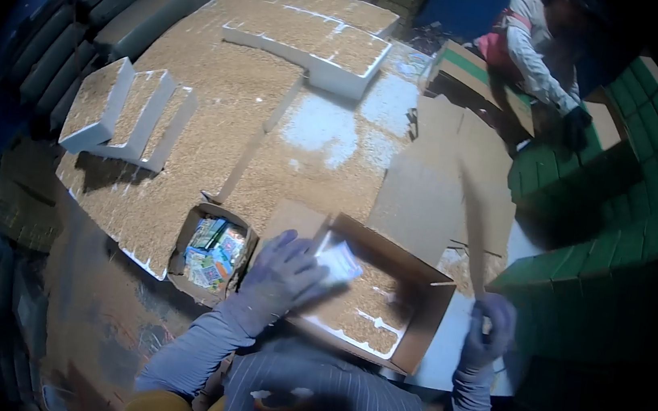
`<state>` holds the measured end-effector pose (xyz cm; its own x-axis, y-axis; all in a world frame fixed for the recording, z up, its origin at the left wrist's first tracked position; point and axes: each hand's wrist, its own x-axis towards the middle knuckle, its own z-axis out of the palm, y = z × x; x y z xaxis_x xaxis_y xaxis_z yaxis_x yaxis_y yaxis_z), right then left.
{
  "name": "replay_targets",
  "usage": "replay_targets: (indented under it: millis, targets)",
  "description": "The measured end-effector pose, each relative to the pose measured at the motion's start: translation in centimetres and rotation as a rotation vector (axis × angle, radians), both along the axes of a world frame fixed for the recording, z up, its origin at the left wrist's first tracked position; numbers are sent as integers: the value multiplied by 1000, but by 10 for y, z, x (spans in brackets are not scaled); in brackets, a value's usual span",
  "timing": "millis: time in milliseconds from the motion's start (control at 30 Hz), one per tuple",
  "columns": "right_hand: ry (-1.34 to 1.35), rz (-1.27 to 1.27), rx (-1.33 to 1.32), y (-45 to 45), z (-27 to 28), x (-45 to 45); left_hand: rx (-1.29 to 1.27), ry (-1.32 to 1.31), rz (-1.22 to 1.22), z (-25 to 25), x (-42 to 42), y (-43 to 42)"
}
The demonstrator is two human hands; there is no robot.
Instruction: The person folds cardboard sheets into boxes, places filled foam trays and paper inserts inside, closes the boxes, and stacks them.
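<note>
My left hand [281, 273], in a greyish glove, grips a white printed packet [338, 264] over an open cardboard box [431, 319]; the packet is blurred. Inside the box lies a white-edged block [370, 304] topped with brown, crumbly material. To the right of the box, my gloved right hand [488, 329] is closed round the lower end of a long, flat brown strip [473, 222]. The strip points up and away, tapers towards its far end, and is smeared by motion. Close by my left hand stands a small cut-down carton [214, 256] holding several colourful printed packets.
Brown crumbly material covers the wide table [217, 120]. White-sided blocks [335, 76] lie at the back, and tilted ones [124, 113] lean at the left. Flat cardboard [438, 177] lies beyond the box. Green cartons [591, 252] are stacked right; a co-worker [533, 50] bends over boxes behind.
</note>
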<state>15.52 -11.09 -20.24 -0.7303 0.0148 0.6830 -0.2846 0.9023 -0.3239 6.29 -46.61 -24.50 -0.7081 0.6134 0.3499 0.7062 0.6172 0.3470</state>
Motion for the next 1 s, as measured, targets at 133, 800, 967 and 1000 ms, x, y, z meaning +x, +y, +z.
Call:
replay_targets:
  millis: [133,800,967,1000]
  targets:
    - [-413,350,476,-50,7,17,113,-34,225,43,0,-1]
    - [-1060,147,-1480,-11,-116,48,-35,-1017,-2,-158,-42,-50]
    - [-984,-103,-1071,-43,-174,18,-76,-829,358,-85,-4,19]
    - [-913,-106,-972,-43,-179,21,27,-700,330,-110,-4,11]
